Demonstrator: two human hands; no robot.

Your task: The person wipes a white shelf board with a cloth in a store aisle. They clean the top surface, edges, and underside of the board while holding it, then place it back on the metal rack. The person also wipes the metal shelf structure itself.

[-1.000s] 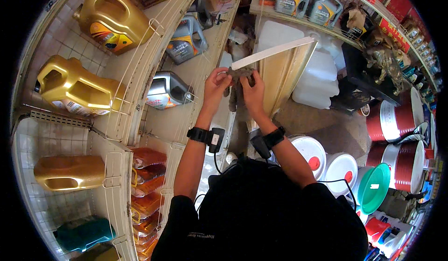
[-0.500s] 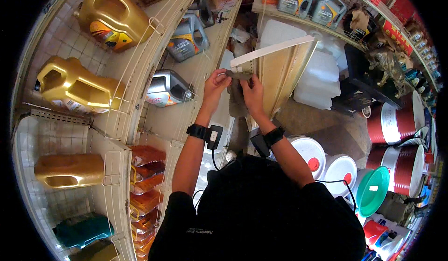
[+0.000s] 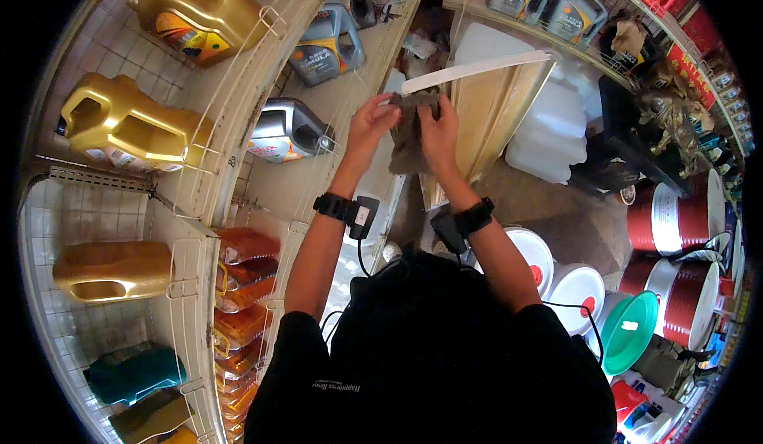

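A grey-brown cloth [image 3: 408, 144] hangs between my two hands, its upper edge bunched and its lower part drooping. My left hand [image 3: 373, 129] pinches the cloth's upper left corner with the fingers closed. On the other side my right hand [image 3: 439, 133] grips the upper right part, thumb laid over the cloth. Just beyond the hands, the white edge [image 3: 477, 71] of a pale wooden panel [image 3: 489, 122] slants up to the right. Both wrists wear black straps with small boxes.
Shelves on the left hold gold jugs [image 3: 143, 122], grey oil jugs [image 3: 326, 47] and amber bottles [image 3: 242, 285]. White containers [image 3: 548, 134] stand behind the panel. White lidded buckets [image 3: 576, 293], a green basin [image 3: 630, 334] and red drums [image 3: 671, 214] are at right.
Both hands have moved slightly farther away, toward the panel's white edge. The cloth, stretched between the fingers before, now shows broader and hangs lower. The view has shifted a little.
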